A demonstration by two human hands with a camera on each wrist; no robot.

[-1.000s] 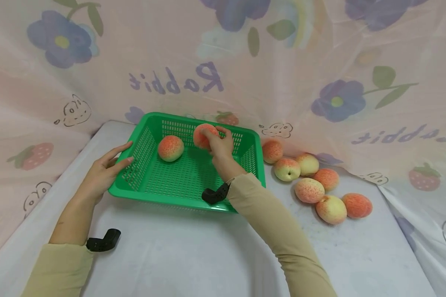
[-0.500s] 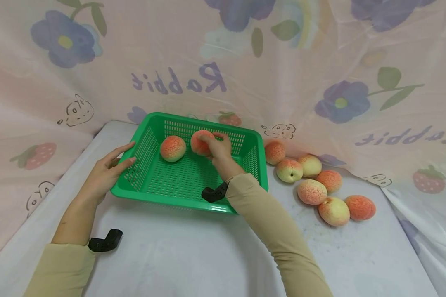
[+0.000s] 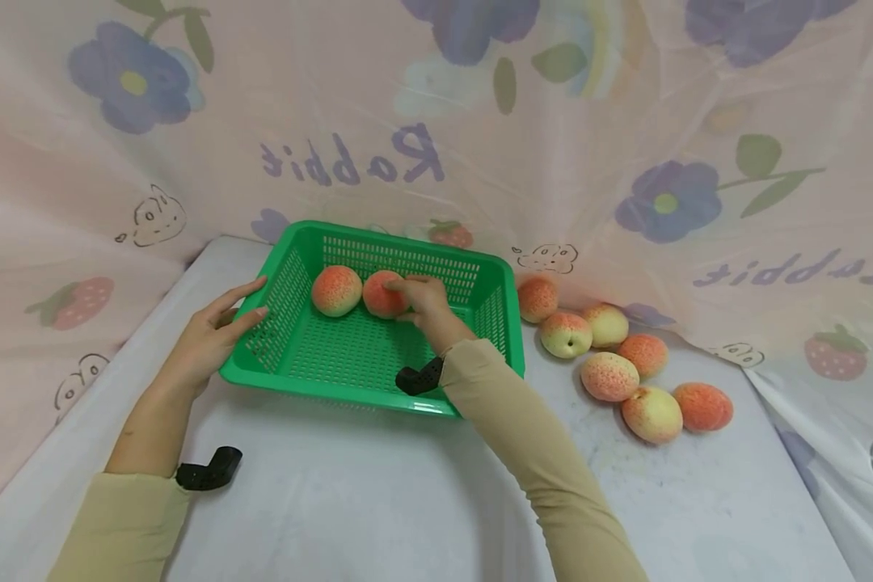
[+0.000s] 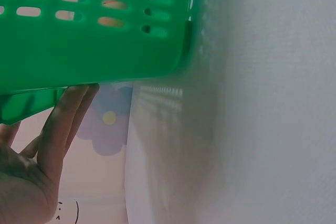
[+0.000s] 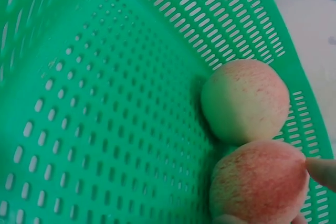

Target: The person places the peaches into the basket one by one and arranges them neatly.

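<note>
A green basket with slotted walls stands on the table. Inside, near its back wall, a red-and-yellow peach lies at the left, and a redder peach is right beside it. My right hand holds the redder peach, with fingertips on its right side; in the right wrist view that peach touches the other peach. At the basket's left end my left hand rests against the rim, thumb and fingers spread. The left wrist view shows its extended fingers touching the basket's underside.
Several peaches lie in a loose group on the white table, right of the basket. A printed cloth hangs behind the table. Black devices are worn at both wrists.
My right hand has lowered the redder peach and moved it left, beside the other peach in the basket. The left hand has kept its place on the rim.
</note>
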